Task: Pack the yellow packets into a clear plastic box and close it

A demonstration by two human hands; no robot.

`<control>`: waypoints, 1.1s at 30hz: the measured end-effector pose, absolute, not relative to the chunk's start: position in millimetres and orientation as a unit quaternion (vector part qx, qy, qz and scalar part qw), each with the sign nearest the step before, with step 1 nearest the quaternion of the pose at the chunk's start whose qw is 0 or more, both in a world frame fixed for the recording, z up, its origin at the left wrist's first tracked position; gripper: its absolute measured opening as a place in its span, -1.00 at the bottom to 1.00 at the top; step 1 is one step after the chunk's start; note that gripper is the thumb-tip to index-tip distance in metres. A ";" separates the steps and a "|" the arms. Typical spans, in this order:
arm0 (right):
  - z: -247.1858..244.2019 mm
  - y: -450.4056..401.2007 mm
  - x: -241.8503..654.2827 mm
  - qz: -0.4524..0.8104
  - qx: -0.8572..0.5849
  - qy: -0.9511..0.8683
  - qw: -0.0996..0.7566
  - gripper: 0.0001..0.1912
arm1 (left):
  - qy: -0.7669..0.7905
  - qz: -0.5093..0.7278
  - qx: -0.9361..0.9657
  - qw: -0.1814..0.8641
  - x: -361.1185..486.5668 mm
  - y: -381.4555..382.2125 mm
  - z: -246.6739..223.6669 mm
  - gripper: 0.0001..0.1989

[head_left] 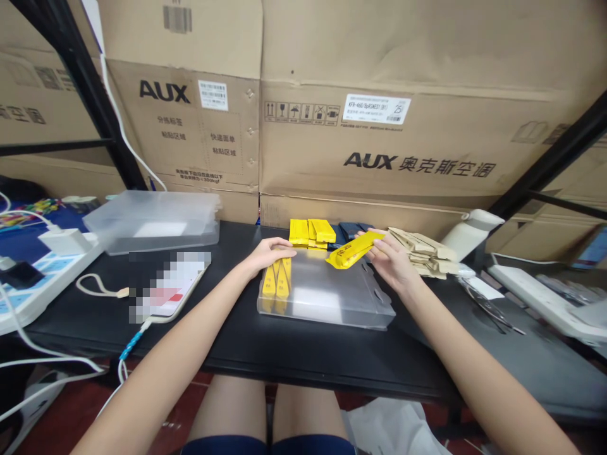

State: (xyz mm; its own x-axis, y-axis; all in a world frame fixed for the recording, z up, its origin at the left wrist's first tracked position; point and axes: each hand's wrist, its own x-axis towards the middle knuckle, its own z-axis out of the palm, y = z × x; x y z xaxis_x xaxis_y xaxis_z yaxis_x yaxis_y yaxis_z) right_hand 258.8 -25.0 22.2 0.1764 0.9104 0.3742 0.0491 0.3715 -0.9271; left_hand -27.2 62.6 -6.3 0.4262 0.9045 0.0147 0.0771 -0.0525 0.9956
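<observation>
A clear plastic box (315, 309) lies on the black tabletop in front of me. At its left end, yellow packets (277, 284) with dark print stand side by side. My left hand (269, 254) is at the far end of these packets, thumb and fingers closed about their tops. Over the box's far right part, my right hand (391, 256) holds a yellow packet (353, 251) by its right end, tilted, between thumb and fingers. Behind the box sit stacked yellow packets (313, 232), dark packets (348, 232) and a pile of beige packets (422, 249).
More clear plastic boxes (156, 218) are at the left, near a phone (173, 287) with a cable. A power strip (52, 275) lies farther left. On the right are a white bottle (474, 234) and glasses (490, 306). Large cardboard boxes (303, 145) stand behind.
</observation>
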 end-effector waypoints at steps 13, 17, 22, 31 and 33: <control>38.6 -33.8 263.0 0.390 -0.482 -0.487 0.615 -0.39 | 0.388 0.364 0.628 0.567 -29.3 57.6 0.8 -0.71; 37.9 -33.1 267.9 0.384 -0.479 -0.522 0.592 -0.33 | 0.402 0.367 0.617 0.569 -35.4 60.8 2.5 -0.71; 23.4 -21.3 274.5 0.326 -0.496 -0.461 0.660 -0.46 | 0.419 0.387 0.573 0.589 -45.3 69.3 1.5 -0.70; 3.3 -10.5 277.1 0.109 -0.504 -0.448 0.730 -0.68 | 0.418 0.398 0.560 0.594 -46.6 73.5 -2.3 -0.68; 1.8 -10.8 275.1 0.126 -0.509 -0.440 0.728 -0.70 | 0.418 0.400 0.557 0.596 -46.7 73.1 -2.1 -0.68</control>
State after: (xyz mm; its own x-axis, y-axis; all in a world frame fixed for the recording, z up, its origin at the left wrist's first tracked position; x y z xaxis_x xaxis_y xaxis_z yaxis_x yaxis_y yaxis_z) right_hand 275.1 -10.8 1.8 0.5802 0.6327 0.5129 0.2649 0.4489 -0.8534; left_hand -46.7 73.1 -2.1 0.3314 0.9421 -0.0522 -0.0105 0.0590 0.9982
